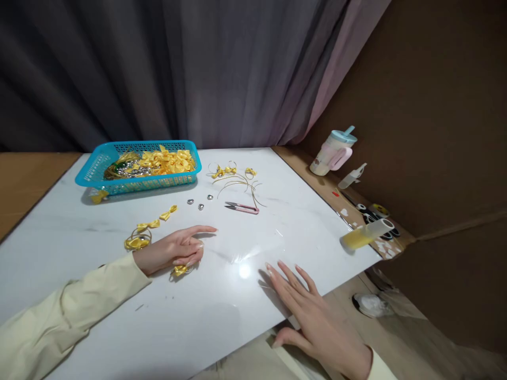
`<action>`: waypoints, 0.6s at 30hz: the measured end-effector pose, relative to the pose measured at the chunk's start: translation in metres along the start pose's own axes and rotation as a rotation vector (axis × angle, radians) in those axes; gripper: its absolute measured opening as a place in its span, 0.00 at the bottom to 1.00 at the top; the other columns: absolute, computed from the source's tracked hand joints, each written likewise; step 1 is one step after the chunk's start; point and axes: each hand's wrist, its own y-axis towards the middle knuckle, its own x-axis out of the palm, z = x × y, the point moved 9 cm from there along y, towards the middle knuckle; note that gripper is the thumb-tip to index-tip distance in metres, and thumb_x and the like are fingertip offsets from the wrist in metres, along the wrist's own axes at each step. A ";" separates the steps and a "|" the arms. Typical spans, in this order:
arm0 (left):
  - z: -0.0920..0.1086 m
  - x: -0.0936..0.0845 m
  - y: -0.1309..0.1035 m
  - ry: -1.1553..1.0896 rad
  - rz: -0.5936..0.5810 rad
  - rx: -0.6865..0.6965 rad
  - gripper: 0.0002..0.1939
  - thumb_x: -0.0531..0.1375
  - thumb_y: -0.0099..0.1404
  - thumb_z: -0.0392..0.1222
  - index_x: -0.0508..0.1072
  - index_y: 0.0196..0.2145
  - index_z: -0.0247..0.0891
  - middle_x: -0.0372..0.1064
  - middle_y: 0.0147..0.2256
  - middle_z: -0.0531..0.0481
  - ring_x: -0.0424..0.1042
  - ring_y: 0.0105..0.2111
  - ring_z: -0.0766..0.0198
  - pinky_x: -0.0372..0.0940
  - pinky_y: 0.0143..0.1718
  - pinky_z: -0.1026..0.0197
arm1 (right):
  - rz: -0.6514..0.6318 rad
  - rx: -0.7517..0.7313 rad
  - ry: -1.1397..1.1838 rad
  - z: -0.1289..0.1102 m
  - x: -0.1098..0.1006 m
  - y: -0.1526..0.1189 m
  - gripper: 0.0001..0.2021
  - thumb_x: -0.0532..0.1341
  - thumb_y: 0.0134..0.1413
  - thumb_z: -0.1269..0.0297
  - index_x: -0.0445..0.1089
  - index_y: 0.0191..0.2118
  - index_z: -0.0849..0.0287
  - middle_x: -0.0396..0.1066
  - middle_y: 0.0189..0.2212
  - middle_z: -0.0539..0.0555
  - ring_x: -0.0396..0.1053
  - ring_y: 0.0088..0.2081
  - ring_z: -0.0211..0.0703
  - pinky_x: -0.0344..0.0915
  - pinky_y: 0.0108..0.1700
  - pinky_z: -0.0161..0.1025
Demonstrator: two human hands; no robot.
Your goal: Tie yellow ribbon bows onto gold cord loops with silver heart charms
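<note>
My left hand (178,248) rests on the white table, its index finger stretched out and the thumb and other fingers curled together. Whatever those curled fingers may hold is hidden. Right under them lies a yellow satin bow (180,271) with a gold cord loop; whether the hand touches it, I cannot tell. By the wrist are another bow with a coiled gold cord (137,242) and two loose yellow bows (168,212). My right hand (304,306) is spread over the table's front edge, fingers apart, holding nothing visible.
A blue basket (85,171) holds yellow bows, silver pieces and gold cords. Silver beads (201,207), pink-handled thread snips (242,208), cord offcuts (237,182) and corded bows (224,171) lie mid-table. On the right are a glue bottle (366,235), a tumbler (332,153) and black-handled scissors (370,215).
</note>
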 end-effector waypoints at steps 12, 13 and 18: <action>-0.007 -0.003 0.000 -0.028 0.002 -0.025 0.31 0.55 0.64 0.45 0.50 0.60 0.33 0.49 0.14 0.62 0.44 0.19 0.69 0.53 0.30 0.62 | 0.272 -0.061 0.130 -0.020 0.010 -0.018 0.20 0.50 0.59 0.78 0.59 0.57 0.72 0.61 0.56 0.62 0.50 0.61 0.49 0.58 0.59 0.48; -0.007 -0.003 0.000 -0.028 0.006 -0.038 0.31 0.55 0.64 0.45 0.49 0.60 0.33 0.48 0.14 0.62 0.45 0.19 0.68 0.53 0.30 0.62 | 0.311 -0.066 0.158 -0.020 0.010 -0.023 0.20 0.50 0.58 0.79 0.59 0.56 0.72 0.63 0.54 0.62 0.52 0.61 0.48 0.58 0.59 0.47; -0.008 -0.003 -0.001 -0.018 0.037 -0.078 0.32 0.56 0.63 0.45 0.50 0.61 0.35 0.49 0.16 0.60 0.46 0.20 0.68 0.52 0.26 0.63 | 0.606 -0.061 0.292 -0.017 -0.006 -0.037 0.17 0.53 0.55 0.80 0.66 0.51 0.72 0.71 0.45 0.64 0.62 0.55 0.48 0.66 0.53 0.46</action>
